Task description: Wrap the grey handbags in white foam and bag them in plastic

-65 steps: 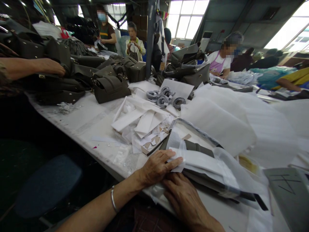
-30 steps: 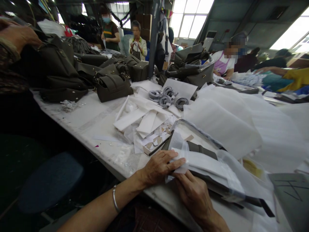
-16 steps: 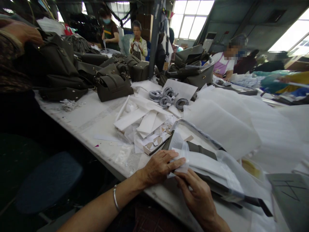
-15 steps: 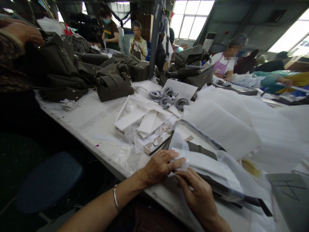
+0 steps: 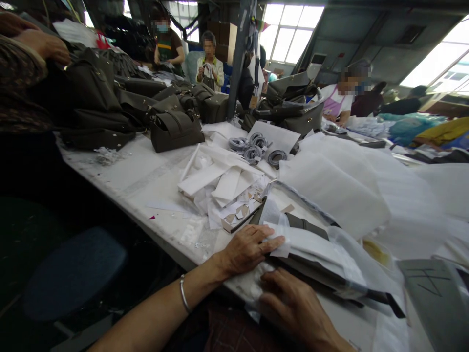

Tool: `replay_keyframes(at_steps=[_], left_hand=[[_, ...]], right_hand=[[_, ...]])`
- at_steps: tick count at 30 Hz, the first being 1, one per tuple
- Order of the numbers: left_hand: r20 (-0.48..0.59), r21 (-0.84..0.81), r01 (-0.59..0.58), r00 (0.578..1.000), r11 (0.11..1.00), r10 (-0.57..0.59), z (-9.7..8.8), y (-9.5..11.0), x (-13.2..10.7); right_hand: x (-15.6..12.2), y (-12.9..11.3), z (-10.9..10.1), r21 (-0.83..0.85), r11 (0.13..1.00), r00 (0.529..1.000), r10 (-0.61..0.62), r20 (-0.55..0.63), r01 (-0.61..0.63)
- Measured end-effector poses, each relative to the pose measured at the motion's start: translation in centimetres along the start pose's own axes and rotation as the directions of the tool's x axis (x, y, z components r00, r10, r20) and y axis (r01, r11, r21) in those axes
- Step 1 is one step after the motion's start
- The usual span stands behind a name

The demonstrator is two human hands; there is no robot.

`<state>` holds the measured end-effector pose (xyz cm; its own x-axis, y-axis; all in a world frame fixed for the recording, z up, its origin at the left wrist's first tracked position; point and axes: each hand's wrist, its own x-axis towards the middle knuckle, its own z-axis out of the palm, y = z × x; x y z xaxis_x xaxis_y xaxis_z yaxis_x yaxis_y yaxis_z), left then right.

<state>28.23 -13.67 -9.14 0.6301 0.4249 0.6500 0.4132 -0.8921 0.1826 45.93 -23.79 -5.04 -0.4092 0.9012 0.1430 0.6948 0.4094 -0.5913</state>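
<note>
Dark olive bag [image 5: 306, 223], part-wrapped, lies on its side on the white table [image 5: 164, 188], close to the near edge, its length slanting down to the right. Across its end nearest the person rests the left hand [image 5: 249, 248], palm down, the fingers side by side and the thumb stretched apart from them, both pressed onto the white wrapping [image 5: 315, 244]; its forearm comes up straight from the lower left, a smooth silvery bracelet [image 5: 183, 293] round the wrist. Just below it, the right hand [image 5: 293, 303] is bent at the knuckles, fingers curled toward the left, clear of the bag; its fingertips are partly turned from view, so I cannot tell whether they pinch anything. Flat and folded in layers, the wrapping runs along the bag as a matt, papery strip, while thin, cloudy film [image 5: 357, 252] bunches softly around the far end, where a dark strap end [image 5: 395, 304] pokes out. What shows of the bag has a smooth, leather-like face with a raised band. Beyond it are crumpled and flat white scraps [image 5: 220, 181], tightly wound grey coils [image 5: 252, 146] and broad, limp white sheets [image 5: 337, 181] with gentle ripples. To the right stands a stiff grey panel [image 5: 427, 293] bearing black pen strokes.
</note>
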Motion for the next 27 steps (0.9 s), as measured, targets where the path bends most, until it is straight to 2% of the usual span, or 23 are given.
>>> replay_keyframes(at_steps=[2,5,9,12,16,20,22,24,27], left_hand=[[0.024,-0.002,0.001,1.0,1.0,-0.001,0.0,0.0,0.0],[0.018,-0.006,-0.004,1.0,1.0,0.004,-0.1,0.0,0.0],[0.011,-0.021,0.003,1.0,1.0,-0.003,-0.2,0.0,0.0],[0.037,-0.03,0.008,0.999,1.0,-0.007,-0.3,0.0,0.0],[0.053,-0.024,0.009,0.999,1.0,-0.008,-0.1,-0.1,0.0],[-0.009,-0.004,0.005,1.0,1.0,-0.005,0.1,-0.1,0.1],[-0.037,-0.003,0.006,0.999,1.0,-0.006,0.2,0.0,0.1],[-0.042,-0.007,0.006,0.999,1.0,-0.006,0.2,0.0,0.1],[-0.046,-0.012,0.001,0.999,1.0,-0.002,0.1,0.0,0.2]], right_hand=[[-0.7,0.2,0.6,-0.052,0.999,0.997,0.015,0.078,-0.011],[-1.0,0.3,1.2,-0.09,0.996,0.995,0.01,0.095,-0.001],[-0.7,0.4,2.1,-0.08,0.995,0.998,-0.057,-0.001,0.056],[-0.6,0.5,2.3,-0.034,0.999,0.996,-0.038,-0.084,0.035],[-0.6,0.4,1.2,0.117,0.991,0.975,0.09,-0.205,-0.067],[-0.5,0.6,0.0,0.304,0.93,0.931,0.283,-0.231,-0.208],[-0.5,0.9,-0.1,0.355,0.907,0.909,0.328,-0.256,-0.227],[-0.5,1.1,0.1,0.38,0.901,0.905,0.325,-0.276,-0.208],[-0.5,1.2,0.6,0.306,0.943,0.938,0.22,-0.267,-0.134]])
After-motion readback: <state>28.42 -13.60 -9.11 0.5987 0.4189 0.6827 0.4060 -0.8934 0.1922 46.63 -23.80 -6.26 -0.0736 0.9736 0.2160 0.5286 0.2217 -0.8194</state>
